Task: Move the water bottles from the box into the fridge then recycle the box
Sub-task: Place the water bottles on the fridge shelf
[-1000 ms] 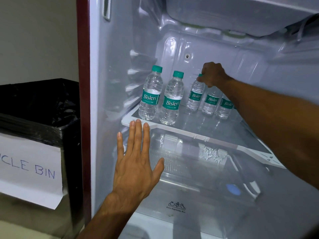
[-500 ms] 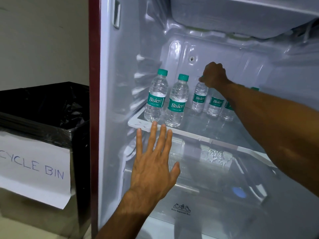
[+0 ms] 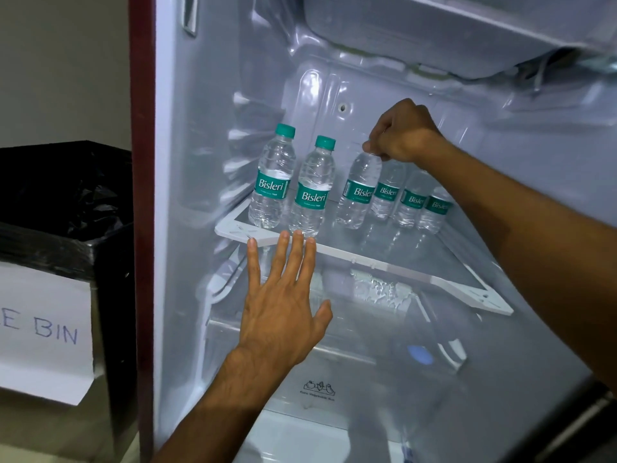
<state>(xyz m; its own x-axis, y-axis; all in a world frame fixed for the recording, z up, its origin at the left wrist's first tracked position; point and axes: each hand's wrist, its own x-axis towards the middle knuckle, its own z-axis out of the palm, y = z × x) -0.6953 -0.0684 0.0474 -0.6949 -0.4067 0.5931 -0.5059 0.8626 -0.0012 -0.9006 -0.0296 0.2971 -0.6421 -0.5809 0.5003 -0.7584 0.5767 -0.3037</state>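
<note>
Right hand [image 3: 405, 135] pinches a tilted bottle [image 3: 359, 192] by its top – cap hidden – on the shelf [image 3: 367, 259]; left hand [image 3: 283, 295] spread flat, fingertips seemingly touching the shelf's edge.

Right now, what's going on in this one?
A person is stocking an open fridge with small water bottles. The right hand grips the top of a slightly tilted bottle on the glass shelf; five other bottles stand on that shelf. The left hand is open, its fingers straight, tips at the shelf's front edge. A black-lined bin stands left of the fridge. No box is in view.
</note>
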